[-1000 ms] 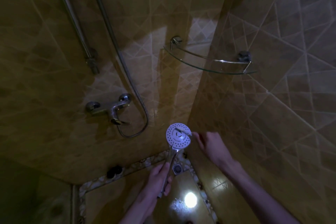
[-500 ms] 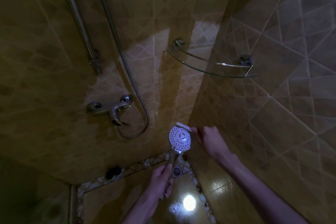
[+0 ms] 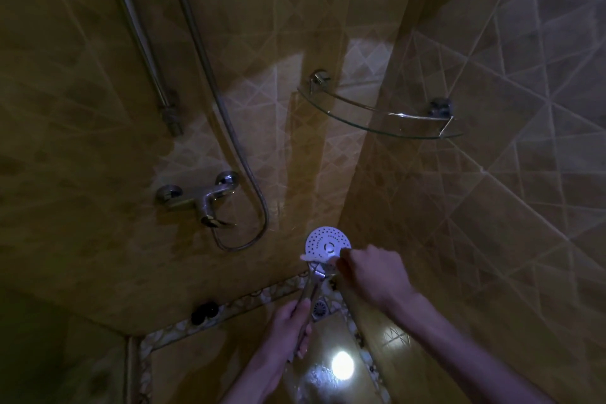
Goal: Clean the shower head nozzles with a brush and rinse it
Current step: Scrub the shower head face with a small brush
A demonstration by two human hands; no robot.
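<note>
scrubbing stage: judging by the pose, the brush (image 3: 316,258) is working the lower edge of the shower head (image 3: 328,244), with rinsing not yet begun.
landmark: all places below are given from the mixer tap (image 3: 200,198) on the tiled wall.
shower head: held below and to the right of the mixer tap, its white nozzle face turned up toward the camera, over the floor drain (image 3: 318,308).
left hand: the left hand (image 3: 288,325) sits further below and right of the mixer tap, fingers curled round the chrome handle, thumb lying along it.
right hand: the right hand (image 3: 372,270) is farthest right of the mixer tap, fingers closed around what looks like the brush handle; the handle itself is mostly hidden.
brush and fingers: the pale bristle end pokes out left of the right fingers and touches the bottom rim of the face; the nozzles sit just beside those fingers, well apart from the left ones.
risk, slip: wet chrome in a low one-handed grip could twist under brushing pressure, turning the face away.
risk, missed nozzles: dim light may leave the far rows unscrubbed.
risk, hose: the hose (image 3: 249,174) looping right of the mixer tap could tug the handle if pulled taut.
</note>
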